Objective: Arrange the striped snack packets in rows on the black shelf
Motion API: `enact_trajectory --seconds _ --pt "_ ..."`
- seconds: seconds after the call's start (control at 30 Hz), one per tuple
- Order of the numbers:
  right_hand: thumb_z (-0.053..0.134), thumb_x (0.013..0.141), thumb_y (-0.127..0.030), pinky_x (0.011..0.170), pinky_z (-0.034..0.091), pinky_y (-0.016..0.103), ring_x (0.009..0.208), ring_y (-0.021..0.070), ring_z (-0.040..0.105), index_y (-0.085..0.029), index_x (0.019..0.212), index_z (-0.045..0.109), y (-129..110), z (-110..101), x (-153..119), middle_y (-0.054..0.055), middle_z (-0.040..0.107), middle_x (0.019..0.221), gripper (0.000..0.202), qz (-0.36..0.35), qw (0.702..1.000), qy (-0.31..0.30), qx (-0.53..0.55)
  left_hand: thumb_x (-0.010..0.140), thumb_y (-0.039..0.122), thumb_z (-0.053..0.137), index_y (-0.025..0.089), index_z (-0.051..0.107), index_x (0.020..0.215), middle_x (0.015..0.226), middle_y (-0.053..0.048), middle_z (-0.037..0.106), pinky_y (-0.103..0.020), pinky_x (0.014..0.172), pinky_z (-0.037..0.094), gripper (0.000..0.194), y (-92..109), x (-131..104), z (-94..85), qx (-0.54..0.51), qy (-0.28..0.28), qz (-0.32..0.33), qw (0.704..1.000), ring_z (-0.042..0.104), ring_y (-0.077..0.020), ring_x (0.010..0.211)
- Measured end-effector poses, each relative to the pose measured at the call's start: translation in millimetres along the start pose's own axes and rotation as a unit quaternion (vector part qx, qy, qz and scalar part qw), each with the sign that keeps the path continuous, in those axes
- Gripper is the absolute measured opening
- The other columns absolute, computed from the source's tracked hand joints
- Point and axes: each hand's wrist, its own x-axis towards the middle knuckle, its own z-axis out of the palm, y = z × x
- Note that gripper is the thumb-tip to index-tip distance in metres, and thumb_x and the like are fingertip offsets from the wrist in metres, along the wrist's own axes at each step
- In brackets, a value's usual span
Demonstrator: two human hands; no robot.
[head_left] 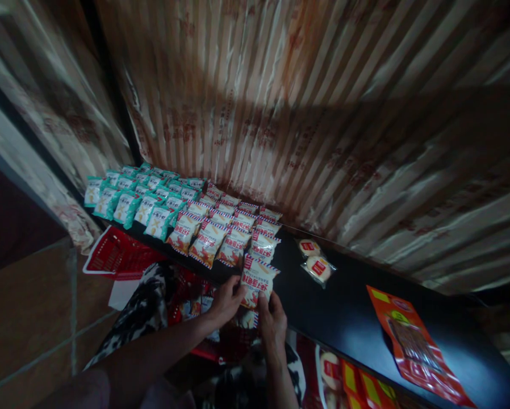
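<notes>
One white-and-red plastic snack packet [256,279], long axis toward the far edge of the glossy black desk [348,301], is pinched by both left hand [227,301] and right hand [274,322].

Snack packet [257,282] held between left hand [228,301] and right hand [273,324], beside rows of teal packets [157,221] and red-and-white packets [208,241].

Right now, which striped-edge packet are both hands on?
The front packet in the rightmost column of the striped group, nearest the person. Left hand pinches its left edge, right hand its lower edge; the striped packets behind it are untouched.
</notes>
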Motion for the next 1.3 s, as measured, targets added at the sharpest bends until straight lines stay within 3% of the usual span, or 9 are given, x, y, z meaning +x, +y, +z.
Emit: enact_trajectory --seconds 0.13,0.4,1.0,1.3 --pt "0.057 0.067 -0.064 0.069 0.050 0.032 0.085 0.0265 0.065 -0.014 0.107 0.062 4.4 -4.1 0.1 0.011 0.071 0.096 0.063 0.011 1.000 -0.006 0.014 0.077 0.033 0.058 0.021 0.062 0.100 0.100 -0.005 0.070 -0.031 0.085 0.047 0.026 -1.5 1.2 4.6 0.003 0.007 -0.004 1.000 0.063 -0.0233 0.097" --pt "0.054 0.067 -0.066 0.072 0.050 0.034 0.085 0.0271 0.065 -0.013 0.107 0.062 3.2 1.3 8.0 0.012 0.071 0.095 0.067 -0.020 0.999 0.019 -0.019 0.082 0.025 0.050 0.017 0.060 0.102 0.101 -0.007 0.069 -0.033 0.086 0.048 0.024 10.8 8.4 1.4 0.132 0.010 0.017 0.991 0.064 -0.0208 0.095" --pt "0.050 0.075 -0.062 0.081 0.047 0.036 0.095 0.0268 0.061 -0.012 0.118 0.057 4.4 11.5 20.1 0.015 0.065 0.109 0.067 -0.059 0.996 0.054 -0.039 0.082 0.020 0.050 0.017 0.057 0.101 0.099 -0.007 0.070 -0.033 0.082 0.052 0.020 0.4 25.1 10.8 0.055 0.026 0.058 0.996 0.066 -0.0194 0.091" --pt "0.046 0.076 -0.063 0.093 0.042 0.040 0.112 0.0285 0.053 -0.011 0.121 0.055 1.2 18.5 32.2 0.018 0.056 0.124 0.070 -0.093 0.990 0.088 -0.055 0.083 0.021 0.050 0.017 0.057 0.100 0.096 -0.007 0.069 -0.031 0.082 0.050 0.018 1.9 34.7 11.6 0.088 0.036 0.067 0.993 0.066 -0.0187 0.089"
